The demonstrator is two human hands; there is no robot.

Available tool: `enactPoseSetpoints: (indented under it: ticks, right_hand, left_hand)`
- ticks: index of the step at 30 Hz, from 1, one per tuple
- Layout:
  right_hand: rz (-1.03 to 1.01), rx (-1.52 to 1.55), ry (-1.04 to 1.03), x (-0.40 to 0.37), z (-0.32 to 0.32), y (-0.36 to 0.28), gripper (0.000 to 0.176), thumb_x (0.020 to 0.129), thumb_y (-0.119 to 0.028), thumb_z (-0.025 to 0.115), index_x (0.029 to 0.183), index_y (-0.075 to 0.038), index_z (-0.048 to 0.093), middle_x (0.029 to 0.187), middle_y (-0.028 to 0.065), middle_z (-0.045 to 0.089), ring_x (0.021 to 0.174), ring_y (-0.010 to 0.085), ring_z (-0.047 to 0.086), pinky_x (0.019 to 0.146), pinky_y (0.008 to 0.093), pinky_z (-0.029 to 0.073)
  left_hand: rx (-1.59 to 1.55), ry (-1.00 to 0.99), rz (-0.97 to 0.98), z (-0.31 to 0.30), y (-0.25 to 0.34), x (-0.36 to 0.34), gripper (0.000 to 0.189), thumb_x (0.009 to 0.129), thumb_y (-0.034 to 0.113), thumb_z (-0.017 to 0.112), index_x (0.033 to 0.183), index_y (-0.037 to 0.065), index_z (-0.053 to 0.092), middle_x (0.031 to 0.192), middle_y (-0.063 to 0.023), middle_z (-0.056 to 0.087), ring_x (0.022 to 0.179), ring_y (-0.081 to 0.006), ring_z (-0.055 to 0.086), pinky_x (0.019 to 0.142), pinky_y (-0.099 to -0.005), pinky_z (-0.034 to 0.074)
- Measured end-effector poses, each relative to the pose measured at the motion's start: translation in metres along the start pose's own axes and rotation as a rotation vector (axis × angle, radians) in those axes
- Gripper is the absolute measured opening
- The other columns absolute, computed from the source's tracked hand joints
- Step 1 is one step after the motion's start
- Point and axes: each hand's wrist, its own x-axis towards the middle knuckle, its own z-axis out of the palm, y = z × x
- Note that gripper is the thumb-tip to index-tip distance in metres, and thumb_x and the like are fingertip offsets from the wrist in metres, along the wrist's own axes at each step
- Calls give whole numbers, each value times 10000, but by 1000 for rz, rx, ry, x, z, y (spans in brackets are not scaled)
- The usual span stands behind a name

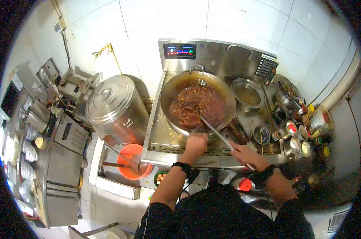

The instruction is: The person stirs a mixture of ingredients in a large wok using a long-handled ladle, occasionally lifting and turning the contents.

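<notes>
A large wok (229,89) stands on the steel stove and holds a dark reddish-brown mass of food (202,104). My left hand (197,144) is closed at the wok's near edge; the part it grips is hidden behind the fingers. My right hand (249,155) is wrapped round the long metal handle of a utensil (217,133). The utensil slants up and left into the wok, and its head is buried in the food.
A lidded steel pot (112,104) stands left of the stove (158,139), above an orange basin (133,161). Right of the wok are a round metal pan (248,95), a small bowl (261,135) and several seasoning containers. A control panel (180,51) is behind the wok.
</notes>
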Motion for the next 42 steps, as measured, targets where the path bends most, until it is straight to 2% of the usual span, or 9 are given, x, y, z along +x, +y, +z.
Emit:
enactPoseSetpoints:
  ticks: [3, 7, 10, 16, 22, 27, 31, 34, 42]
  right_hand:
    - [14, -283, 50, -9, -17, 28, 602, 988, -273, 523, 1544, -225, 298, 670, 34, 516, 514, 129, 506, 492, 290, 451]
    - [-133, -569, 236, -30, -25, 38, 587, 965, -304, 515, 1510, -181, 337, 907, 224, 617, 777, 416, 633, 689, 501, 527]
    - [42, -702, 232, -48, -29, -1, 582, 971, -259, 497, 1517, -178, 312, 1002, 237, 594, 787, 415, 649, 672, 506, 542]
    - [50, -997, 412, 1, -11, 36, 653, 947, -136, 477, 1551, -213, 243, 772, 236, 660, 665, 392, 665, 592, 530, 530]
    - [145, -799, 325, 48, -1, 13, 769, 928, -154, 504, 1576, -272, 108, 860, 257, 670, 735, 412, 680, 645, 530, 536]
    - [68, -479, 336, 88, 12, 14, 690, 957, -209, 503, 1566, -242, 181, 885, 263, 672, 750, 397, 683, 670, 530, 520]
    - [-310, -239, 544, 141, 44, 53, 612, 980, -254, 518, 1543, -198, 283, 775, 196, 663, 651, 313, 671, 605, 465, 509]
    - [-55, 151, 254, 103, 33, -20, 588, 991, -241, 528, 1538, -197, 315, 666, 94, 588, 515, 215, 577, 506, 375, 471]
    - [-181, 382, 58, 93, 43, 4, 612, 1005, -198, 502, 1562, -248, 253, 624, -31, 396, 469, 80, 382, 415, 272, 367]
  left_hand:
    - [-47, -71, 9, -3, 0, 3, 56, 754, 140, 590, 744, 85, 587, 705, -116, 646, 669, -305, 640, 671, -430, 499]
    - [-39, -118, -9, 1, -2, 1, 136, 767, 179, 611, 858, 78, 616, 765, -130, 671, 710, -330, 661, 666, -453, 509]
    - [2, -68, -13, 8, -2, -1, 91, 770, 180, 600, 775, 89, 592, 711, -116, 649, 678, -313, 645, 674, -439, 494]
    - [-77, -70, -27, 0, -5, 2, 98, 770, 174, 612, 793, 81, 590, 709, -115, 645, 685, -324, 647, 672, -442, 488]
    - [-72, -225, -112, -11, -1, 10, 121, 773, 190, 609, 772, 69, 605, 732, -128, 659, 698, -339, 652, 678, -439, 486]
    - [-65, -412, -171, -24, 3, 21, 176, 846, 224, 586, 781, 66, 623, 781, -159, 677, 717, -345, 649, 704, -455, 471]
    - [-111, -281, -94, -12, -3, 12, 190, 880, 230, 579, 773, 76, 608, 754, -155, 664, 722, -349, 642, 695, -466, 461]
    - [-132, -192, -70, -9, -5, 7, 178, 875, 224, 594, 766, 83, 593, 731, -146, 651, 710, -352, 634, 690, -469, 457]
    - [-101, -91, 8, 10, -9, 1, 116, 799, 167, 619, 735, 90, 560, 668, -125, 617, 637, -337, 616, 650, -454, 461]
